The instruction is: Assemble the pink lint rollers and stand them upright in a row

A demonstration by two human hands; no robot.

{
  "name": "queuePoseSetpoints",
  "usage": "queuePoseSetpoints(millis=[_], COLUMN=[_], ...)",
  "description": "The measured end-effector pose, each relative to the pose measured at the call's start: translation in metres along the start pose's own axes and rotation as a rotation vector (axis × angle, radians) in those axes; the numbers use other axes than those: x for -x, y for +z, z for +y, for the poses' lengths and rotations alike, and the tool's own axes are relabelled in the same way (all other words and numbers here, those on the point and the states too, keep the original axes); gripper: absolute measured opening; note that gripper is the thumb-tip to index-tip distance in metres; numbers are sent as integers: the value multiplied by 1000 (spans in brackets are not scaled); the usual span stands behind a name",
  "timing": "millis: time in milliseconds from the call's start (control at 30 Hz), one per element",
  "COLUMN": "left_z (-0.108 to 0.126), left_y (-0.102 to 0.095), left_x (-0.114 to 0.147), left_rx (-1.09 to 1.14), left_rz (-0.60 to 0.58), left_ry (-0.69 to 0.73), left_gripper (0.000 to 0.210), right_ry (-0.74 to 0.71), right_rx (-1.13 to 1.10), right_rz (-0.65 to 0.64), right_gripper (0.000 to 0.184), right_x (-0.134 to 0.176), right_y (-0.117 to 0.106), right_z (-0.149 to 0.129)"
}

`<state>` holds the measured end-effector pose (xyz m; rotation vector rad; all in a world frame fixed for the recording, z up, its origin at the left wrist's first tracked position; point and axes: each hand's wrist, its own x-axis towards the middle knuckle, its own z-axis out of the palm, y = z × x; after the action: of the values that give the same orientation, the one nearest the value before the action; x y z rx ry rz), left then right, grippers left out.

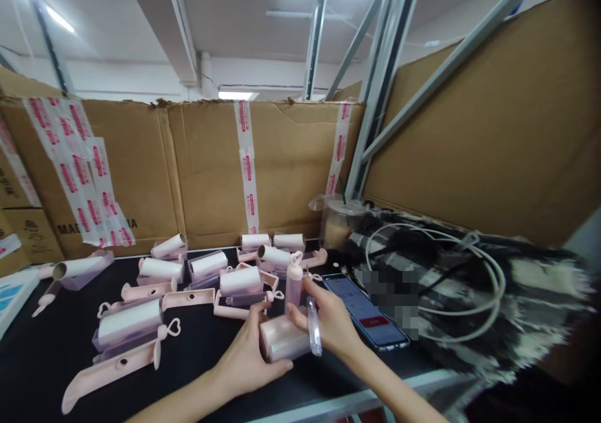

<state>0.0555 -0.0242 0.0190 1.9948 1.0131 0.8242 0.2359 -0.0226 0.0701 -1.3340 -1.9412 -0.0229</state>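
Observation:
My left hand (pixel 244 357) is wrapped round a pale pink lint roller (pixel 284 340), with fingers and thumb on its near end. My right hand (pixel 331 323) grips a pink handle (pixel 294 282) that stands upright beside the roller. A clear plastic piece (pixel 314 329) also sits at the right fingers; how it joins the other parts cannot be made out. To the left lie several white paper rolls (pixel 130 323) in clear covers, among loose pink handles (pixel 115 370). Some handles have heart-shaped loops at the end.
A phone (pixel 366 313) with a lit screen lies right of my hands. Behind it are a lidded drink cup (pixel 340 223), a coiled white cable (pixel 493 313) and frayed checked cloth (pixel 539 291). Taped cardboard (pixel 211 166) walls the back of the black tabletop (pixel 188 373).

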Motion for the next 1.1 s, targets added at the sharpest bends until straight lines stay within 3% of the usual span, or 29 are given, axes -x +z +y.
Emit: queuePoseSetpoints(millis=[133,300,367,533,700,967,1100], left_z=[-11,-16,-14,-11,-13,-23,-29], left_y=[4,1,1,-1,-13,-15,-14], left_x=[-1,0,2,10,11,5,4], left_rx=[-8,-48,-68,-130,-89,119,97], left_rz=[22,24,23,54,-25,-66,-44], left_ry=[-87,-105,-88,-25,-9,54,87], left_gripper=[71,70,68,62,64,69,67], right_ry=[-7,87,80,110,79,-276,-251], right_rx=[-123,-576,-639,-531,-264,-182,-240], right_rz=[31,405,409,59,-6,-576,-666], right_gripper=[14,19,18,20,12,23,22], right_x=[4,-16,-20,-8,1,-9,-12], right_y=[7,-31,-45,-46,-36,-16,-10], right_z=[4,-6,-10,3,26,1,4])
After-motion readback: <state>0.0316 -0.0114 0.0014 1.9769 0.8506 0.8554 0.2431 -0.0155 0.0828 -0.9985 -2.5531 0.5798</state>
